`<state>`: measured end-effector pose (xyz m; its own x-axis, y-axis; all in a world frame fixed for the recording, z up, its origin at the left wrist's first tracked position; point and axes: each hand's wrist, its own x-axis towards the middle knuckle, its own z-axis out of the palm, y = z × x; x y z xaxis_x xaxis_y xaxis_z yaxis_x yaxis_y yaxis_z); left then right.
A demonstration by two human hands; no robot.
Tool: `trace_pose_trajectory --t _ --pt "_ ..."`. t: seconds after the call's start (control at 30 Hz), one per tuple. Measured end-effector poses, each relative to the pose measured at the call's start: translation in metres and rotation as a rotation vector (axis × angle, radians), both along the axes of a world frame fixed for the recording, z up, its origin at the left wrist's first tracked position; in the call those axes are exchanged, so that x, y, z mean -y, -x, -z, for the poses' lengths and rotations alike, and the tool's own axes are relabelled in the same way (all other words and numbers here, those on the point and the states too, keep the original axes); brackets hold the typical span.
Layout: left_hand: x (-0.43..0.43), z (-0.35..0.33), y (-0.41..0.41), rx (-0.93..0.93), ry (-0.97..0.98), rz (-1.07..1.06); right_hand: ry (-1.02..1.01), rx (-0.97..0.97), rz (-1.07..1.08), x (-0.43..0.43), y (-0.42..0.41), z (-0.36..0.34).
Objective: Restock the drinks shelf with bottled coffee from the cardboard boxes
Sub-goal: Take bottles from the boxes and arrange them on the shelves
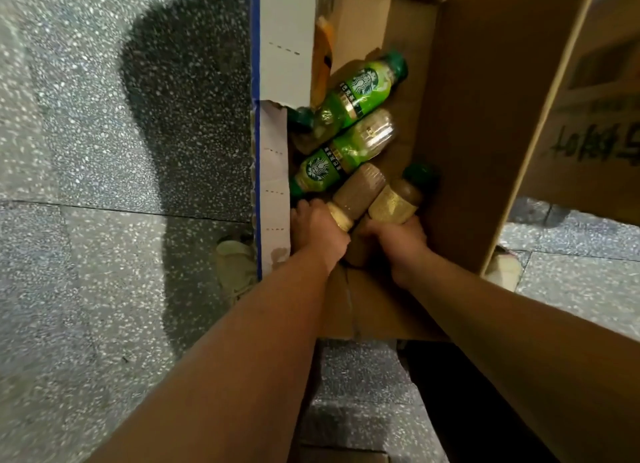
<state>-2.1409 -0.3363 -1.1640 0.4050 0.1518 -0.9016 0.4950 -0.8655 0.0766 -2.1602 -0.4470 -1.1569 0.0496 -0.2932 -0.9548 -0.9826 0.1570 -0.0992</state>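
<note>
I look down into an open cardboard box on the floor. Inside it, my left hand grips a coffee bottle with its brown base pointing away from me. Beside it, my right hand grips a second bottle that has a gold band and a green cap. Two more green-labelled bottles lie loose deeper in the box: one at the far side, one just beyond my left hand. The drinks shelf is out of view.
The box's white flap with a blue edge stands along its left side. A tall brown flap rises on the right, with another printed carton behind it. Speckled grey floor surrounds the box. My shoes show at both sides.
</note>
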Motion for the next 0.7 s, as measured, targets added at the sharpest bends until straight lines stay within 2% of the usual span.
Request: trace_pose_trajectory --t 0.17,0.27,0.43,0.57,0.7 --pt "0.008 -0.049 -0.006 -0.077 0.091 -0.333 -0.098 -0.043 0.042 0.003 -0.012 -0.044" --pt "0.007 -0.092 -0.014 -0.101 0.163 -0.435 -0.015 0.048 -0.043 0.007 -0.021 -0.082" --pt "-0.001 -0.175 -0.042 -0.003 0.225 -0.371 0.028 0.199 -0.011 0.012 -0.052 -0.156" --pt "-0.011 -0.244 -0.076 0.143 0.156 -0.111 0.050 0.291 -0.028 0.024 -0.075 -0.222" --pt "-0.019 -0.310 -0.103 0.310 0.203 0.093 0.027 0.365 -0.027 0.032 -0.090 -0.284"
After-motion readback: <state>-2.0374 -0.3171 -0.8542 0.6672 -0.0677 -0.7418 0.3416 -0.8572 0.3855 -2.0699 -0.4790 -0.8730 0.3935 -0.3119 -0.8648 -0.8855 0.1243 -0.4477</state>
